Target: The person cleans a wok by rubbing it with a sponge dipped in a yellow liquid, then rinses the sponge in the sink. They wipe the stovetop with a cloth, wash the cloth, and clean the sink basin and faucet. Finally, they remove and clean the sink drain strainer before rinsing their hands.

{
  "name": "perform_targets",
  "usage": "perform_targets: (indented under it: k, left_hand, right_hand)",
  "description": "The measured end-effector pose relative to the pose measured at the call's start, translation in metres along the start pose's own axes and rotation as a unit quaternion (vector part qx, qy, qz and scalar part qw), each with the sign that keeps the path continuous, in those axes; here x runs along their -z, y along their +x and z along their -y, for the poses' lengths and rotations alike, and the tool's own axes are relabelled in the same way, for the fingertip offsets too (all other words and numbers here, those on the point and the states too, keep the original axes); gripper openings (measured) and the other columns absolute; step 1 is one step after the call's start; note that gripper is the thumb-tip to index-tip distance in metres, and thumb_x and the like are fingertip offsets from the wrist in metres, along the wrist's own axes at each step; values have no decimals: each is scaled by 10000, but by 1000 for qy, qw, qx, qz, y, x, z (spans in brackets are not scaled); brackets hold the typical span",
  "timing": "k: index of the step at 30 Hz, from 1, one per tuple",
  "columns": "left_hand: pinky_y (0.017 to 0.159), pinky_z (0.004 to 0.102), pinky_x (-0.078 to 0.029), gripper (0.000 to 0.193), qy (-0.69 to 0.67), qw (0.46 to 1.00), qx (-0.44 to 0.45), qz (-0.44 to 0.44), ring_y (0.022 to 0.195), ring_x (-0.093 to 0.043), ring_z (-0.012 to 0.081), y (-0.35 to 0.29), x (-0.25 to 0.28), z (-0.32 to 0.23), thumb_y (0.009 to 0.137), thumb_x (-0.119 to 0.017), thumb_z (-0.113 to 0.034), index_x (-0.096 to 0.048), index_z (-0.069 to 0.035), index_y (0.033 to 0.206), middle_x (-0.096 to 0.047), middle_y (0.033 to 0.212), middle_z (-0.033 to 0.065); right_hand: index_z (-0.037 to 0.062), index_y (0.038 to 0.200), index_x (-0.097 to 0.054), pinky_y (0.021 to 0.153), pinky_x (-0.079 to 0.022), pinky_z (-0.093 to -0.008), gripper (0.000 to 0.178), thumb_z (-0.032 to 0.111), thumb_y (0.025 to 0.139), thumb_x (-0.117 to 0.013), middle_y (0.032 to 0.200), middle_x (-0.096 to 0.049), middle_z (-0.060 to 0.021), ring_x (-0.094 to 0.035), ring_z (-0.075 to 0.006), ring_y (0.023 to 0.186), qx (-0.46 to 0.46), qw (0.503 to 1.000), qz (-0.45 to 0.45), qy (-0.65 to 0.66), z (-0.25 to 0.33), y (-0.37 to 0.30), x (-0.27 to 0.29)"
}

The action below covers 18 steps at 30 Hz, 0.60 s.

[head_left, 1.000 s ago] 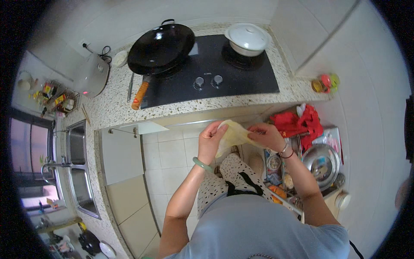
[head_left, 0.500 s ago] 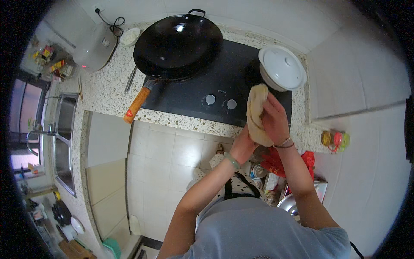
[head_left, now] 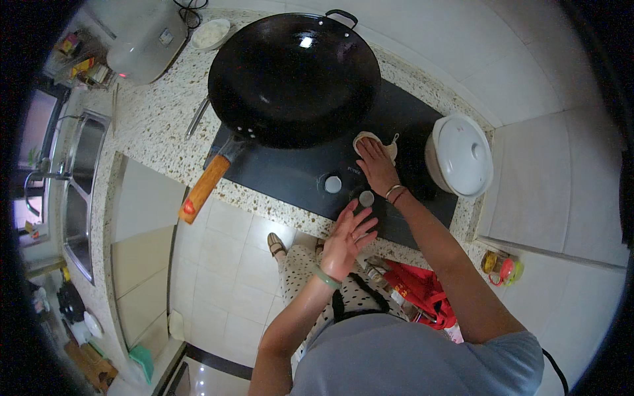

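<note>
My right hand [head_left: 378,168] presses a cream dishcloth [head_left: 393,149] against the black glass cooktop [head_left: 284,177], and its fingers cover much of the cloth. Just above the counter's front edge hovers my left hand [head_left: 345,241], fingers spread, with nothing in it. Two round silver control knobs [head_left: 333,184] sit on the cooktop near it. To the left of the cloth a large black wok [head_left: 290,79] rests on the cooktop, its wooden handle [head_left: 205,188] jutting over the front edge. A white lidded pot [head_left: 460,155] stands at the right.
Speckled counter [head_left: 158,122] surrounds the cooktop. At the back left are a grey appliance [head_left: 148,46] and a small bowl [head_left: 211,34] of something white. A steel sink [head_left: 86,171] lies far left. Red bags [head_left: 422,287] hang below the counter by my right arm.
My right hand has carried the cloth forward and down onto the cooktop. My left hand has let go of the cloth and drawn back toward me. The whole view has shifted slightly.
</note>
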<state>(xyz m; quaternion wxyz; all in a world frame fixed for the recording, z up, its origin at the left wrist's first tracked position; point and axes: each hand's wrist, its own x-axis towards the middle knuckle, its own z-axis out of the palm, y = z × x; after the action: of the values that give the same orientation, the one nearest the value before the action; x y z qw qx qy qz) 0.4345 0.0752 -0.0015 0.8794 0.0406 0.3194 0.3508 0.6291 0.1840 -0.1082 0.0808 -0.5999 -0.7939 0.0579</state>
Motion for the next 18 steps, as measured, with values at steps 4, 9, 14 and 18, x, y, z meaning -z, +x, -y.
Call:
perform_targets:
  k: [4,9,14,18]
  left_hand:
    - [1034,439,-367,593,22,999,16,16,1269,-427,295,8,2,-15,985,-394,-421,-223,-105,1456,-374,1428,145]
    - [1017,422,-383,580,33,998,47,37,1222,-467,274,20,-9,-37,980,-399,-433,-269,-100,1436,-411,1402,138]
    - [994,412,-401,559,47,996,60,55,1184,-496,257,12,7,-56,978,-414,-409,-288,-94,1422,-441,1377,135]
    - [982,413,-412,519,61,996,53,30,1160,-517,257,-10,22,-70,980,-416,-391,-329,-90,1394,-458,1361,144]
  right_hand:
    - [11,1345,-407,1144,-173,-427,471,303,977,-389,1439,-351,-170,-265,-314,1365,-65,994,41,-72,-5,39,0]
    - [5,1389,-355,1142,-161,-417,519,267,947,-434,1442,-349,-169,-240,-311,1374,-155,971,8,-183,-48,98,-22]
    - [0,1322,-401,1068,-270,-409,492,311,945,-453,1351,-413,-165,-349,-310,1281,-290,942,-114,-127,-111,139,-30]
    - [-2,1262,-439,988,-355,-411,444,334,973,-414,1273,-471,-159,-449,-313,1164,-229,921,-189,-253,-131,125,-39]
